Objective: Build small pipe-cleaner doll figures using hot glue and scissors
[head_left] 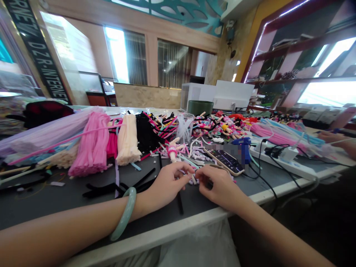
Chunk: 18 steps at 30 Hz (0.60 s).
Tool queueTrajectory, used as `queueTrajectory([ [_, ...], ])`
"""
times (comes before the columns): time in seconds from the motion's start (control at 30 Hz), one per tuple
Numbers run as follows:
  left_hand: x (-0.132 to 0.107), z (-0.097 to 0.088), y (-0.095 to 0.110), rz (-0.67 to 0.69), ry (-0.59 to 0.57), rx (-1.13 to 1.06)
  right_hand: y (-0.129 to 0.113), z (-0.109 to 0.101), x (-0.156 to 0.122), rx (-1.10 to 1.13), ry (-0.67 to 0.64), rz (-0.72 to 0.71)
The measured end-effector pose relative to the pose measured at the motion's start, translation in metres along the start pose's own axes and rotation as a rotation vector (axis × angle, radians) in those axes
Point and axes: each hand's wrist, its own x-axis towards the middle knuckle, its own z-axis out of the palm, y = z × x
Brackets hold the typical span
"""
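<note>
My left hand, with a pale green bangle on its wrist, rests on the dark table near the front edge. Its fingers are pinched on a small pale craft piece. My right hand meets it from the right, fingers curled and pinched on the same small piece. Short cut bits of pipe cleaner lie just beyond the fingertips. A black pipe cleaner lies under the hands.
Bundles of pink, cream, lilac and black pipe cleaners lie at the left and centre. A phone, a blue glue gun, a power strip with cables and a green bowl stand behind. Another person's hand shows at far right.
</note>
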Motion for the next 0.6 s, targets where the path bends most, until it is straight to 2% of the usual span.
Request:
queueTrajectory([
  [0.17, -0.0005, -0.0003, 0.0007, -0.009, 0.000, 0.000, -0.0003, -0.0001, -0.0011, -0.007, -0.037, 0.019],
  [0.37, 0.0001, -0.0001, -0.0006, -0.013, 0.003, 0.008, -0.0012, -0.0026, -0.0039, -0.042, -0.207, -0.013],
  [0.6, -0.0007, 0.0006, -0.0001, -0.012, 0.005, 0.009, -0.0062, -0.0063, -0.0042, -0.079, -0.308, 0.013],
])
